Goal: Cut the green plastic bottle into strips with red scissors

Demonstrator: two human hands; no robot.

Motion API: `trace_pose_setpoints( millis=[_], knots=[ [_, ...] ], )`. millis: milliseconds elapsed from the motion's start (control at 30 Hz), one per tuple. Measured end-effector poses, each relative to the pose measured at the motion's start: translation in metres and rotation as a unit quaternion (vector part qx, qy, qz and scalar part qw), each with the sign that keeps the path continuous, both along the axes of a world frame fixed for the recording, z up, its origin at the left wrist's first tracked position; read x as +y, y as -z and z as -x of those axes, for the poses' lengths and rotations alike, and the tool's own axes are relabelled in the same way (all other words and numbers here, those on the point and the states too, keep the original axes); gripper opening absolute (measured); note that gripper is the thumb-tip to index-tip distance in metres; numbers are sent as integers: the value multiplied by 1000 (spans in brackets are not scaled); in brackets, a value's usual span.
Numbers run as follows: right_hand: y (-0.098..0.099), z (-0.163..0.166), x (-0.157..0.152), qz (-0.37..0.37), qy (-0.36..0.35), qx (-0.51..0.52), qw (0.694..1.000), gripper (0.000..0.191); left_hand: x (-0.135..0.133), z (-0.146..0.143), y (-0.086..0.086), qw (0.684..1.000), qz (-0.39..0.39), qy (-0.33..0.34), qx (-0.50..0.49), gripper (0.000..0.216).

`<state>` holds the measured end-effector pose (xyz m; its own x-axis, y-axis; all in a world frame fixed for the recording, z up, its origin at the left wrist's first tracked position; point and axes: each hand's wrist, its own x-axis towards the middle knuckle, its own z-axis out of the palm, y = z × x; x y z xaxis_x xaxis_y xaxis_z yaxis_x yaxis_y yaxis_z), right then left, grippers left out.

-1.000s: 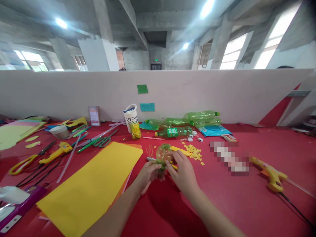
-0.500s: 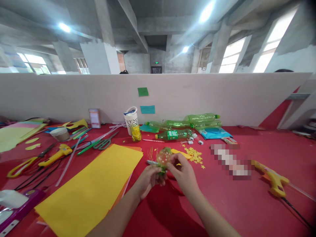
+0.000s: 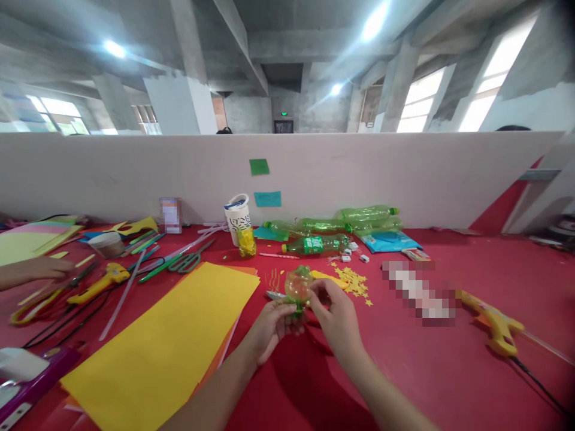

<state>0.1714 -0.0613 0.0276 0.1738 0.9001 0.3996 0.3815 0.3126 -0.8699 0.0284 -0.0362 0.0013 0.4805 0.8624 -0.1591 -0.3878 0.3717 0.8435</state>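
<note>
Both my hands meet over the red table [image 3: 449,371] at its middle. My left hand [image 3: 269,328] pinches the green lower end of a small clear bottle piece [image 3: 297,286], a rounded green-tinted plastic dome. My right hand [image 3: 336,316] is closed with its fingertips on the right side of the same piece. A large yellow paper sheet [image 3: 166,341] lies just left of my left forearm. Small yellow star cut-outs [image 3: 354,282] are scattered just behind my right hand.
Green plastic bottles [image 3: 336,227] lie at the back by the white partition, beside a white cup [image 3: 238,218]. Scissors [image 3: 188,260] and a yellow glue gun [image 3: 101,281] lie at left, another glue gun [image 3: 494,323] at right. Another person's hand [image 3: 42,268] reaches in at far left.
The bottle piece has stayed between my hands, turned slightly and lifted a little. Another person's hand has come into view at the far left edge.
</note>
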Motion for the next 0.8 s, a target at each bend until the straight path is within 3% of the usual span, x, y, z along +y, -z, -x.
trace_pose_setpoints(
  millis=[333,533,800],
  knots=[
    [-4,-6,1,-55,-14,-93,994,14,3,0,4,999,-16,-11,38,18],
    [-2,-5,2,-44,-14,-89,995,17,4,1,5,999,-33,-1,42,16],
    [-4,-2,-2,-61,-35,-69,995,18,3,1,2,1000,-1,-28,9,12]
  ],
)
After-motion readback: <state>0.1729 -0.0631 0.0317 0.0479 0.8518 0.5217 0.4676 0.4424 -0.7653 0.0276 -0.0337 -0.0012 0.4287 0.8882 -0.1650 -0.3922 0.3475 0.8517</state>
